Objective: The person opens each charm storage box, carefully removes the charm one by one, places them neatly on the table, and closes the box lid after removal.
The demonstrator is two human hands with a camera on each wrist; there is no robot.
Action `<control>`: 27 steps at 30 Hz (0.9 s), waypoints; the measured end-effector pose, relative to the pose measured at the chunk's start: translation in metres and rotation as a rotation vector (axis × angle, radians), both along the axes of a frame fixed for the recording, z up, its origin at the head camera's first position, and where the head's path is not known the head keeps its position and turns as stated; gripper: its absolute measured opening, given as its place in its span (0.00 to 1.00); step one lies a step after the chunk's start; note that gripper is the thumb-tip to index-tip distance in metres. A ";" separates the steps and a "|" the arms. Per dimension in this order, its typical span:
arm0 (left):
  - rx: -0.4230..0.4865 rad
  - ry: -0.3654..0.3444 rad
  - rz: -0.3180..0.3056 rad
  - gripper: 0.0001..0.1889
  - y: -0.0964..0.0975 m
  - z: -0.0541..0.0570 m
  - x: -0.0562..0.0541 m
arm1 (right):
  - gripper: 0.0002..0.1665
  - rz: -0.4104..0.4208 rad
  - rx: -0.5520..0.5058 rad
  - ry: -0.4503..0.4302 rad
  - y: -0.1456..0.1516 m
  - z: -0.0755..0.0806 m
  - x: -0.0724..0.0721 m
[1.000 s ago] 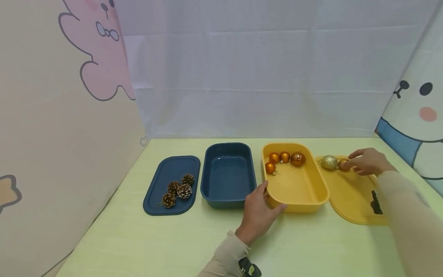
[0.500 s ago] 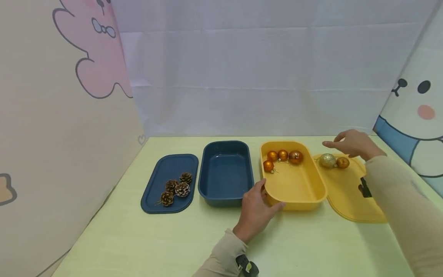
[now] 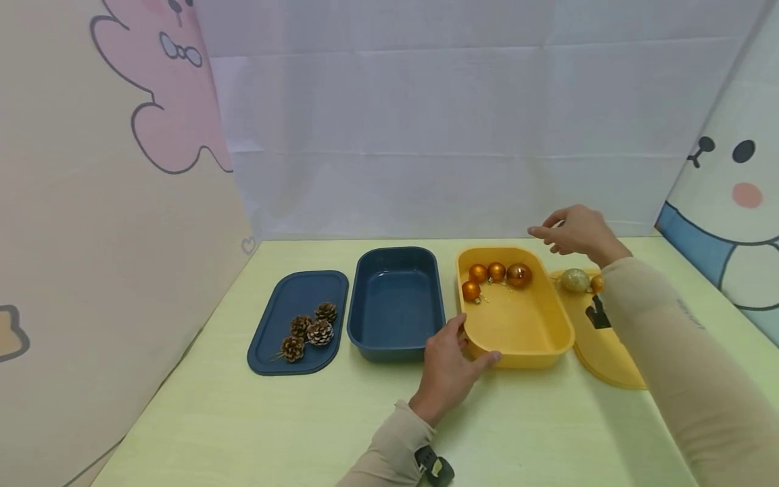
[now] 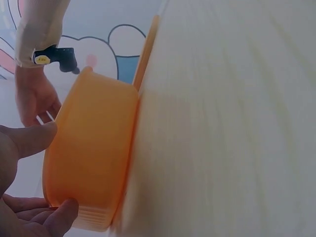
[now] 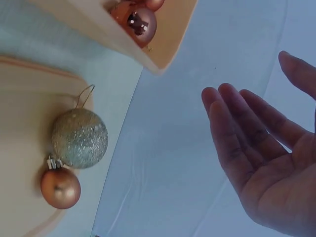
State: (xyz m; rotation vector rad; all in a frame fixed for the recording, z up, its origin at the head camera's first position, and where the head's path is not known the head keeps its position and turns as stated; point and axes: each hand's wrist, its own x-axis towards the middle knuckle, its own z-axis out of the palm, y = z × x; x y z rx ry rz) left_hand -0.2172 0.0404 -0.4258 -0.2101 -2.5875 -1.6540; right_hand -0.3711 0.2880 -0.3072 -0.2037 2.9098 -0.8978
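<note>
My left hand (image 3: 447, 372) grips the near left corner of a yellow plastic box (image 3: 535, 362). In the left wrist view the thumb (image 4: 37, 138) touches the rim and the fingertips (image 4: 64, 215) bend against the corner. Several shiny orange ball ornaments (image 3: 519, 275) lie in the box's far part. My right hand (image 3: 578, 233) hovers beyond the box's far right corner; the right wrist view shows its palm bare and fingers extended. Right of the box, a glittery gold ball ornament (image 3: 574, 281) and a smaller copper ball ornament (image 5: 60, 188) lie on a yellow lid (image 3: 608, 358).
A dark blue box (image 3: 398, 355) with nothing in it stands left of the yellow one. Farther left, several pine cones (image 3: 319, 332) lie on a blue lid (image 3: 274, 338). A white cloth (image 3: 389, 135) hangs behind the pale green table (image 3: 292, 433).
My right hand has left the copper ball ornament on the yellow lid, rising and moving left with nothing in it. The left hand stays on the box's corner.
</note>
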 end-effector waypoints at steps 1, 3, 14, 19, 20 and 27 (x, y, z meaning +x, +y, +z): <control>0.001 -0.002 0.000 0.42 0.000 0.000 0.000 | 0.38 -0.005 -0.024 0.013 -0.005 0.000 0.000; 0.002 -0.002 0.002 0.43 -0.001 0.001 0.000 | 0.33 -0.006 -0.077 0.036 -0.014 -0.001 -0.001; -0.039 -0.015 0.022 0.42 0.000 0.002 0.001 | 0.25 0.061 -0.448 0.020 -0.045 -0.025 -0.010; -0.049 -0.017 0.028 0.42 0.000 0.002 0.002 | 0.23 0.016 -0.481 0.034 -0.051 -0.039 -0.013; -0.049 -0.024 0.029 0.42 0.000 0.002 0.002 | 0.23 0.003 -0.480 0.048 -0.052 -0.041 -0.013; -0.057 -0.031 0.027 0.42 0.002 0.004 0.003 | 0.21 -0.042 -0.440 0.167 -0.056 -0.051 -0.012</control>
